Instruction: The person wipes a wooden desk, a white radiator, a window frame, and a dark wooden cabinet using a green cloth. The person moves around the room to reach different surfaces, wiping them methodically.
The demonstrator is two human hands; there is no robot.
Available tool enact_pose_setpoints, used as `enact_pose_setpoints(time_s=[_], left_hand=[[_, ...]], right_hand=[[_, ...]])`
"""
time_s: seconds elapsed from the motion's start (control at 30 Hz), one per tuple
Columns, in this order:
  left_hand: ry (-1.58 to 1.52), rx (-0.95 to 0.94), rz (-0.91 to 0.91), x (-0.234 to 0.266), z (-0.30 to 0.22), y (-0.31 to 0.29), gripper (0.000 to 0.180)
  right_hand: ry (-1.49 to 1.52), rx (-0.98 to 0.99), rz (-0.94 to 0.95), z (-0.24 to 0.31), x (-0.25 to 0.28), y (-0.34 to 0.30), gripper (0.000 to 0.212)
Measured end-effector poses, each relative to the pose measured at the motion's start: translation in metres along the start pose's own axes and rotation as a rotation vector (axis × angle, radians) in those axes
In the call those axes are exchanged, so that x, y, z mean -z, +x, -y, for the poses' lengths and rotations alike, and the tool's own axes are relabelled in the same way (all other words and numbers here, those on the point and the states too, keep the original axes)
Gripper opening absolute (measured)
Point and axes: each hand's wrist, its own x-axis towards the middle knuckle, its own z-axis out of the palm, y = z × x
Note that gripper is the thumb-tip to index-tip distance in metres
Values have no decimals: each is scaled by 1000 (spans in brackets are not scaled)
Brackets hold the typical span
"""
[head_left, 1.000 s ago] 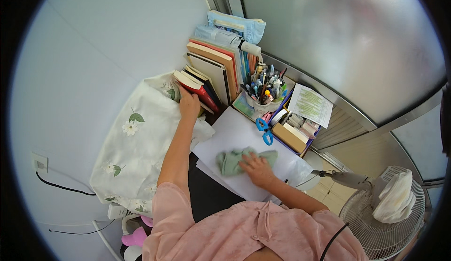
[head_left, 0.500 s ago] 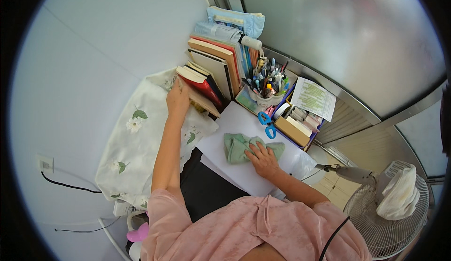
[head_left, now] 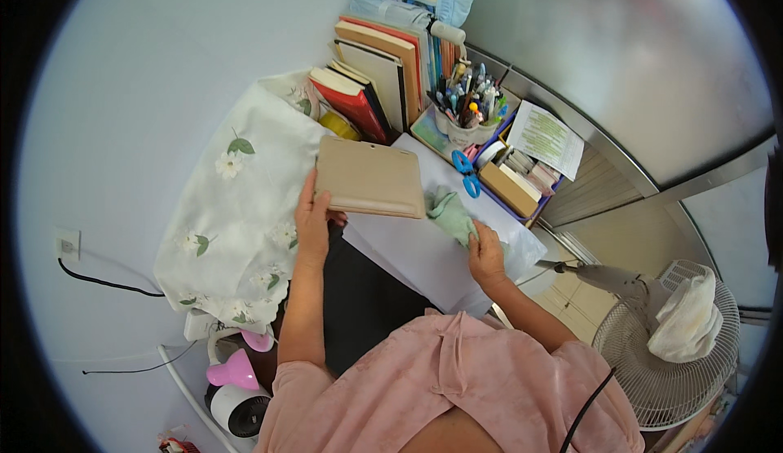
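My left hand grips a flat beige tablet case by its left edge and holds it tilted over the desk. In my right hand is a bunched green cloth, pinched between thumb and fingers. The cloth's upper end is beside the right edge of the case. White paper sheets lie beneath both. Behind the case, a red book leans at the front of a row of upright books.
Right of the books stand a pen holder, blue scissors and an organizer box. A flowered white cloth covers something at the left. A floor fan stands at the right, a pink lamp at lower left.
My left hand has drawn the tablet case away from the books, toward me over the paper. My right hand has lifted the green cloth, which lay flat under it before.
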Motion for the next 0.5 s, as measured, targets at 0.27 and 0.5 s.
enact_pose_setpoints(time_s=[0.27,0.5], left_hand=[[-249,160,48,-18,114,-64,57],[-325,276,41,-29,148,-98,47]], right_hand=[[-36,-136,-92,12,21,-23,33],[-325,453,126,60,-22,-4,48]])
